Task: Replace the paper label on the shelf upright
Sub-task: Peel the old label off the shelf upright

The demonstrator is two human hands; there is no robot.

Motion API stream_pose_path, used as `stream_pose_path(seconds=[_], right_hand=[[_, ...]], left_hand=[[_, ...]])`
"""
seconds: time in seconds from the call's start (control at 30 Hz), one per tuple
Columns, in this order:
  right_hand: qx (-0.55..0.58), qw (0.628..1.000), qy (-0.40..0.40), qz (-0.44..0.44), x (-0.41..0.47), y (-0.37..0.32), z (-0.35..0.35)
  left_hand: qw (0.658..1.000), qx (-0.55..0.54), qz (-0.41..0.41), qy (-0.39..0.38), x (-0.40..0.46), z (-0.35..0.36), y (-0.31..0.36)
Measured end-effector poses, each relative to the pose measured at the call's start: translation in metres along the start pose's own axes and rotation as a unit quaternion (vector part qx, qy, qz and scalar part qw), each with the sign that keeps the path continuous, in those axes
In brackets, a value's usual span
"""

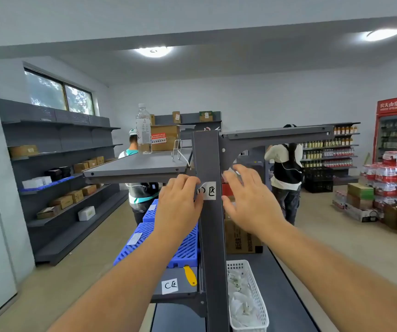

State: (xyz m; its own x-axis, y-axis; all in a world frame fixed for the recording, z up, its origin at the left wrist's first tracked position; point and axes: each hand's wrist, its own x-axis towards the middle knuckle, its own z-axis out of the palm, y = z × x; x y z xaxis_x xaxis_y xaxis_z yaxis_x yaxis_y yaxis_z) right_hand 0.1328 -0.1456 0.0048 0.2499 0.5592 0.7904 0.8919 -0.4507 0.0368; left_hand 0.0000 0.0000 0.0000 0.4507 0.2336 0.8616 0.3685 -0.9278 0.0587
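A dark grey shelf upright [213,248] rises in the middle of the view. A white paper label [209,190] with black handwriting sits on its front face. My left hand [177,204] presses its fingertips on the label's left edge. My right hand [249,200] hovers just right of the upright, fingers spread, holding nothing. A second white label [170,285] marked "C" lies on the lower shelf, beside a yellow utility knife [190,275].
A white basket [247,295] of crumpled paper sits lower right. Blue plastic crates [185,250] lie behind my left arm. A water bottle [143,129] stands on the upper shelf. Two people stand beyond the shelving. Stacked water packs [393,178] and boxes are at right.
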Motion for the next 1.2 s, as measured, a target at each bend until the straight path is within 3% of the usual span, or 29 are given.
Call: stream_pose_path(seconds=[0.53,0.8,0.93,1.1,1.2], right_hand=[[0.095,0.995,-0.022,0.004,0.004,-0.007,0.002],[0.219,0.975,-0.003,0.043,0.012,-0.007,0.007],[0.264,0.962,-0.01,0.068,0.018,-0.01,0.004],[0.381,0.913,-0.086,0.116,0.018,-0.019,-0.001],[0.53,0.812,-0.147,0.195,0.016,-0.026,0.002]], left_hand=[[0.996,-0.072,-0.048,-0.005,0.013,0.009,0.01],[0.995,-0.097,0.011,-0.017,-0.004,0.004,0.006],[0.993,-0.112,0.034,0.015,-0.011,-0.002,0.003],[0.989,-0.137,0.031,0.042,-0.008,-0.006,-0.002],[0.987,-0.149,0.024,0.052,-0.008,-0.006,-0.002]])
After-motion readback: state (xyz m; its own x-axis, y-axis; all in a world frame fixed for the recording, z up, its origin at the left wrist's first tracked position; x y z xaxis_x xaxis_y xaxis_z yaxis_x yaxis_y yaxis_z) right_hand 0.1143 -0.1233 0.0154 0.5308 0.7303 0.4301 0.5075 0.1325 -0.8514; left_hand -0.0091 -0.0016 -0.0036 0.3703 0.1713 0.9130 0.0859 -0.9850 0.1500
